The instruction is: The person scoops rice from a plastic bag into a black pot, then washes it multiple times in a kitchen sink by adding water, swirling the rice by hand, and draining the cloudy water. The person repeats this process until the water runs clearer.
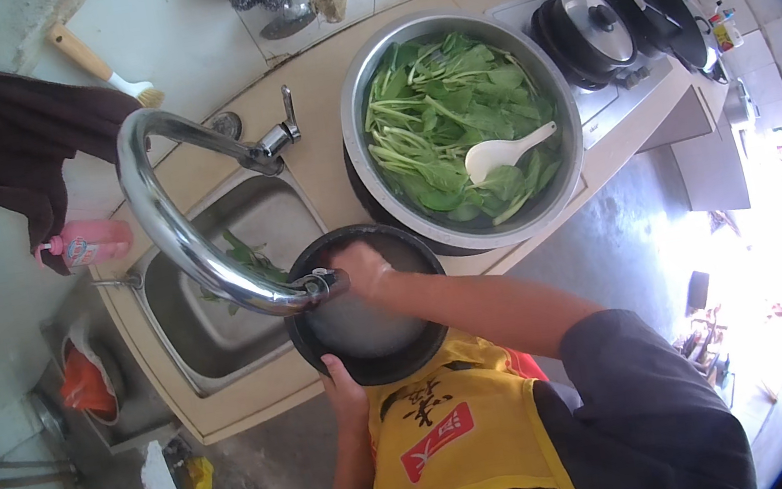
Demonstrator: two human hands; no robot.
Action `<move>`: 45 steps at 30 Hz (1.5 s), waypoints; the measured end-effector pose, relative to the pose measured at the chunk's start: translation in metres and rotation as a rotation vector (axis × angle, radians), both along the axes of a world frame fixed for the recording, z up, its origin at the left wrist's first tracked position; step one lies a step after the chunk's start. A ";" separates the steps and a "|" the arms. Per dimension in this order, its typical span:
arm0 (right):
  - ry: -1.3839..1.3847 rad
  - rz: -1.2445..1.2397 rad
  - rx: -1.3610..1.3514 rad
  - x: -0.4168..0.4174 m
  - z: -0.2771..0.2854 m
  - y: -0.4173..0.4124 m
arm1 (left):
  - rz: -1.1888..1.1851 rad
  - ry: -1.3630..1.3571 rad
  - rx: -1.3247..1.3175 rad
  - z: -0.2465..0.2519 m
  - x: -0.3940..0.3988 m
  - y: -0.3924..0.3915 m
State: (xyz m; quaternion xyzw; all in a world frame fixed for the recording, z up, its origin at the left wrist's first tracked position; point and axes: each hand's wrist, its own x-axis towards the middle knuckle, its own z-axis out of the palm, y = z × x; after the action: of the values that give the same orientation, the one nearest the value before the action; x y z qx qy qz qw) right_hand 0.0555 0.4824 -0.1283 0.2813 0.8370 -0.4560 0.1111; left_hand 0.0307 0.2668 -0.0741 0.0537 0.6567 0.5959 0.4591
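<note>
My left hand [345, 386] grips the near rim of a black pot [378, 364], its thumb over the edge. Cloudy whitish liquid lies in the pot, which is tilted over the right edge of the steel sink [220, 346]. Inside the pot is my right hand [363, 268], its fingers blurred and partly hidden behind the tap's end; what they touch I cannot tell. The chrome gooseneck tap [161, 203] arches over the sink and ends above the pot. A few green leaves [245, 257] lie in the sink.
Right of the sink stands a large metal basin [364, 165] of leafy greens [445, 100] with a white ladle [499, 155] on top. Beyond it, a lidded pot [594, 28] and a wok [654, 0] sit on the stove. A pink pump bottle [95, 241] is at the left.
</note>
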 end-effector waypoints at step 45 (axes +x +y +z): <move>0.385 -0.441 0.442 0.089 0.175 0.044 | -0.063 0.682 -0.455 0.038 -0.011 0.011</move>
State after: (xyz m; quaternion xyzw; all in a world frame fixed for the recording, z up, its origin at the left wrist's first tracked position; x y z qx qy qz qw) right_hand 0.1446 0.5260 0.0467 0.3812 0.8402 -0.3218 -0.2126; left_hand 0.0199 0.2777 -0.0360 0.1654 0.8843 0.3693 0.2331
